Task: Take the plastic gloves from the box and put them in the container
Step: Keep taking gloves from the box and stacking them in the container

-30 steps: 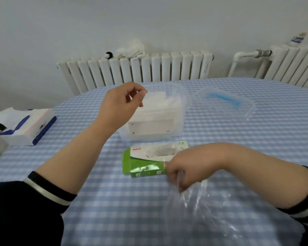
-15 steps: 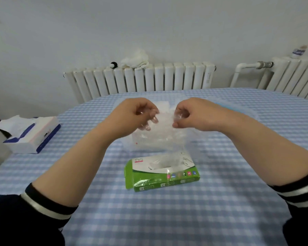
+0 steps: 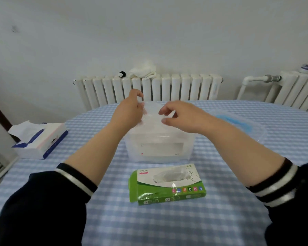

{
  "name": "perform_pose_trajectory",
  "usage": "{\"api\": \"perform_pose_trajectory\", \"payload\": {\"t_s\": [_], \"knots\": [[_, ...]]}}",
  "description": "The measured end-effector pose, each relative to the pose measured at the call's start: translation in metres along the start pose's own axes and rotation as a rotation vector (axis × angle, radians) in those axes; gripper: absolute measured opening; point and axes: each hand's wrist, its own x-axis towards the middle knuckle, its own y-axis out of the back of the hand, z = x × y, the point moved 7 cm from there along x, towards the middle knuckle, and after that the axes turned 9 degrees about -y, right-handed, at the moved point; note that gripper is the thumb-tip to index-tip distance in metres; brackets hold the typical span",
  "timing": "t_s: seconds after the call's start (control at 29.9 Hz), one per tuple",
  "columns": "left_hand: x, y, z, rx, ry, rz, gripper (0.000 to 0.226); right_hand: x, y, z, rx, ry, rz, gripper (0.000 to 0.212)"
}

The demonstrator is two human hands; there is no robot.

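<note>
Head view showed one green glove box (image 3: pixel 167 183) nearest on the checked bench (image 3: pixel 114 224), clear gloves bunched in its slot. Beyond it stood one clear container (image 3: pixel 158 150). Above its opening, two hands met: the left hand (image 3: pixel 130 112) and right hand (image 3: pixel 181 116) each seemed to pinch one plastic glove (image 3: pixel 151 114), though the film was hard to see. One lid (image 3: pixel 238 123) lay right; one tissue box (image 3: pixel 39 139) left.
</note>
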Motion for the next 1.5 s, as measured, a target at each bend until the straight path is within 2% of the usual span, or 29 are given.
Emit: {"api": "perform_pose_trajectory", "payload": {"t_s": [0.1,0.2,0.27,0.3,0.4,0.47,0.57,0.7,0.77,0.83,0.9,1.04,1.14,1.2,1.27,1.34,1.5], "knots": [[0.007,-0.007,-0.016,0.236,0.021,-0.125,0.027,0.026,-0.023,0.015,-0.037,-0.112,-0.261,0.049],[0.008,-0.009,-0.011,0.519,-0.122,-0.105,0.036,0.047,-0.041,0.028,-0.143,-0.162,-0.360,0.061],[0.006,-0.011,0.001,0.576,-0.248,-0.090,0.035,0.058,-0.052,0.033,-0.209,-0.190,-0.385,0.064],[0.007,-0.017,0.004,0.542,-0.261,-0.155,0.032,0.062,-0.056,0.036,-0.239,-0.197,-0.390,0.064],[0.001,-0.040,-0.002,0.554,-0.136,-0.532,0.028,0.064,-0.061,0.037,-0.281,-0.179,-0.389,0.062],[-0.002,-0.044,-0.007,0.579,-0.080,-0.625,0.026,0.057,-0.054,0.034,-0.237,-0.170,-0.376,0.061],[-0.001,-0.036,-0.004,0.431,-0.115,-0.473,0.017,0.039,-0.028,0.029,-0.114,-0.139,-0.262,0.048],[-0.026,-0.007,0.015,0.176,-0.301,0.017,0.015,0.003,0.010,0.020,0.220,0.002,0.122,0.014],[-0.057,0.004,0.029,0.124,-0.479,0.257,0.014,-0.021,0.009,0.018,0.367,0.037,0.130,0.006],[-0.086,-0.001,0.035,0.046,-0.591,0.335,0.014,-0.041,-0.003,0.017,0.479,0.036,-0.008,0.010],[-0.109,-0.017,0.033,-0.035,-0.597,0.254,0.015,-0.056,-0.017,0.013,0.482,0.048,-0.143,0.011],[-0.137,-0.064,0.007,-0.091,-0.323,-0.091,0.030,-0.068,-0.052,0.015,0.217,0.036,-0.266,0.013],[-0.143,-0.077,-0.013,-0.045,-0.209,-0.250,0.039,-0.070,-0.078,0.021,0.024,0.043,-0.307,0.015],[-0.147,-0.080,-0.018,-0.046,-0.201,-0.313,0.039,-0.069,-0.093,0.021,-0.047,0.065,-0.316,0.025],[-0.150,-0.079,-0.019,-0.081,-0.199,-0.328,0.053,-0.068,-0.102,0.020,-0.116,0.098,-0.307,0.030],[-0.152,-0.079,-0.020,-0.101,-0.187,-0.360,0.069,-0.064,-0.103,0.021,-0.106,0.088,-0.274,0.025],[-0.151,-0.084,-0.017,0.000,-0.160,-0.427,0.084,-0.063,-0.095,0.022,-0.090,0.155,-0.129,0.015]]}}
